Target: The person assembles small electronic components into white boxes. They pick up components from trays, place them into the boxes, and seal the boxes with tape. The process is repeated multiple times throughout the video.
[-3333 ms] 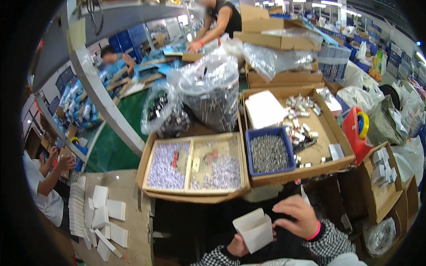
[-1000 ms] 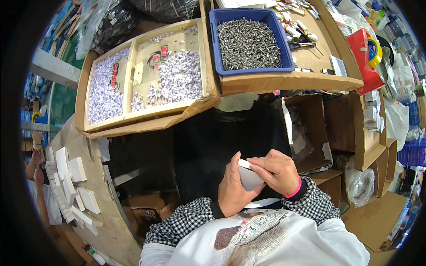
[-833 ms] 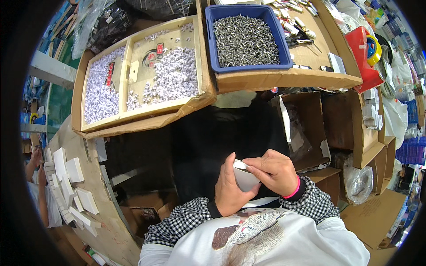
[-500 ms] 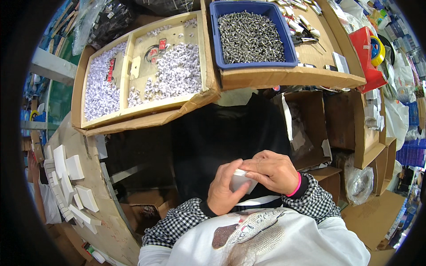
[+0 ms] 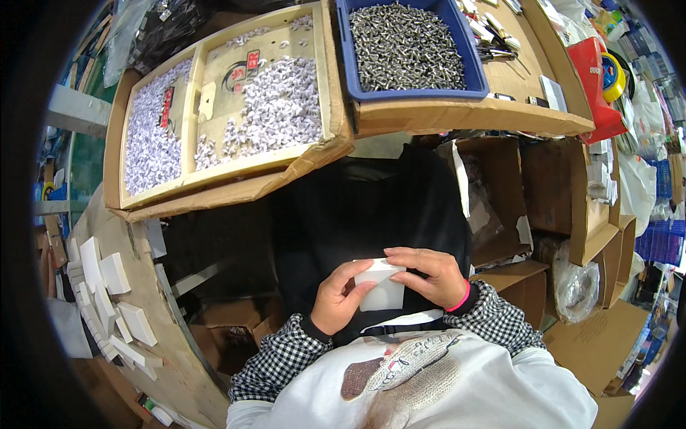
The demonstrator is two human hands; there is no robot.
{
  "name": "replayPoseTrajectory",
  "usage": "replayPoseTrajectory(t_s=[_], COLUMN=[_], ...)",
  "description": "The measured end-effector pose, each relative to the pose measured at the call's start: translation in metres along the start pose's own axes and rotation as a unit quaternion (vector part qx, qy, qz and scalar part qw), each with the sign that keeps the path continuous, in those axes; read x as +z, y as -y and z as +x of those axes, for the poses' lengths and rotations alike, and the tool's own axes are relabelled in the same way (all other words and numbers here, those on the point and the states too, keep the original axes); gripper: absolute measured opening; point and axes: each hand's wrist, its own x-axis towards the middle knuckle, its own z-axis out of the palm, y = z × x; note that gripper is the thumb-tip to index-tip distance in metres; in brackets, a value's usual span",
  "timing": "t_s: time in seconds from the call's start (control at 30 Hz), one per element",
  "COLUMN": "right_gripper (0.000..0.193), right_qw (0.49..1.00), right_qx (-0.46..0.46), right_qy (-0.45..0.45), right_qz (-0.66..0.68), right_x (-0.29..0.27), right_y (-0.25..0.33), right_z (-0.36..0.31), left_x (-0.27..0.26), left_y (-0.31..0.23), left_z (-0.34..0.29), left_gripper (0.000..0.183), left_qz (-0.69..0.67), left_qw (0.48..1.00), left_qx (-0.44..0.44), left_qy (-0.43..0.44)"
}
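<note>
Above my lap, both hands hold a small white box [image 5: 382, 294] near its upper edge. My left hand [image 5: 337, 294] pinches its left side, thumb on the near face and fingers behind. On the right side, my right hand [image 5: 434, 277] grips the top corner between thumb and fingers. The broad face of the box is turned towards me and looks plain. What lies inside it, if anything, is hidden. Beyond the hands a black cloth [image 5: 357, 214] hangs below the work surface.
Ahead on the left is a divided wooden tray [image 5: 189, 157] of small white pieces. Beside it, a blue bin [image 5: 421, 94] holds metal screw-like parts. White boxes [image 5: 136, 325] pile on the left table [image 5: 171, 365]. Cardboard boxes [image 5: 547, 193] stand right; a yellow tape roll [image 5: 613, 77] sits far right.
The white box has turned so its broad face shows. My left hand has shifted left and the right hand has opened its grip wider along the top edge. The view has shifted slightly.
</note>
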Motion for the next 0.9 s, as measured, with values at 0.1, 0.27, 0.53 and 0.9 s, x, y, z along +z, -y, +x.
replayPoseTrajectory(t_s=[0.1,0.27,0.53,0.9], right_gripper=[0.023,0.019,0.027,0.031], right_qw=[1.0,0.999,0.992,0.839], right_qx=[-0.005,0.004,-0.017,0.11], right_qy=[-0.019,-0.014,-0.126,-0.531], right_qz=[0.02,0.039,0.013,-0.047], right_x=[0.007,0.006,-0.062,-0.321], right_y=[0.0,-0.005,0.015,0.024], right_z=[-0.005,-0.004,0.011,0.017], left_x=[0.0,0.001,0.011,0.027], left_y=[0.001,0.001,-0.02,-0.026], left_z=[-0.002,0.014,0.026,0.024], left_gripper=[0.037,0.03,0.021,0.018], left_qz=[-0.041,-0.067,0.066,0.031], left_qw=[0.999,0.997,0.997,0.996], left_qx=[0.002,0.023,0.036,-0.004], left_qy=[0.001,0.04,-0.022,-0.081])
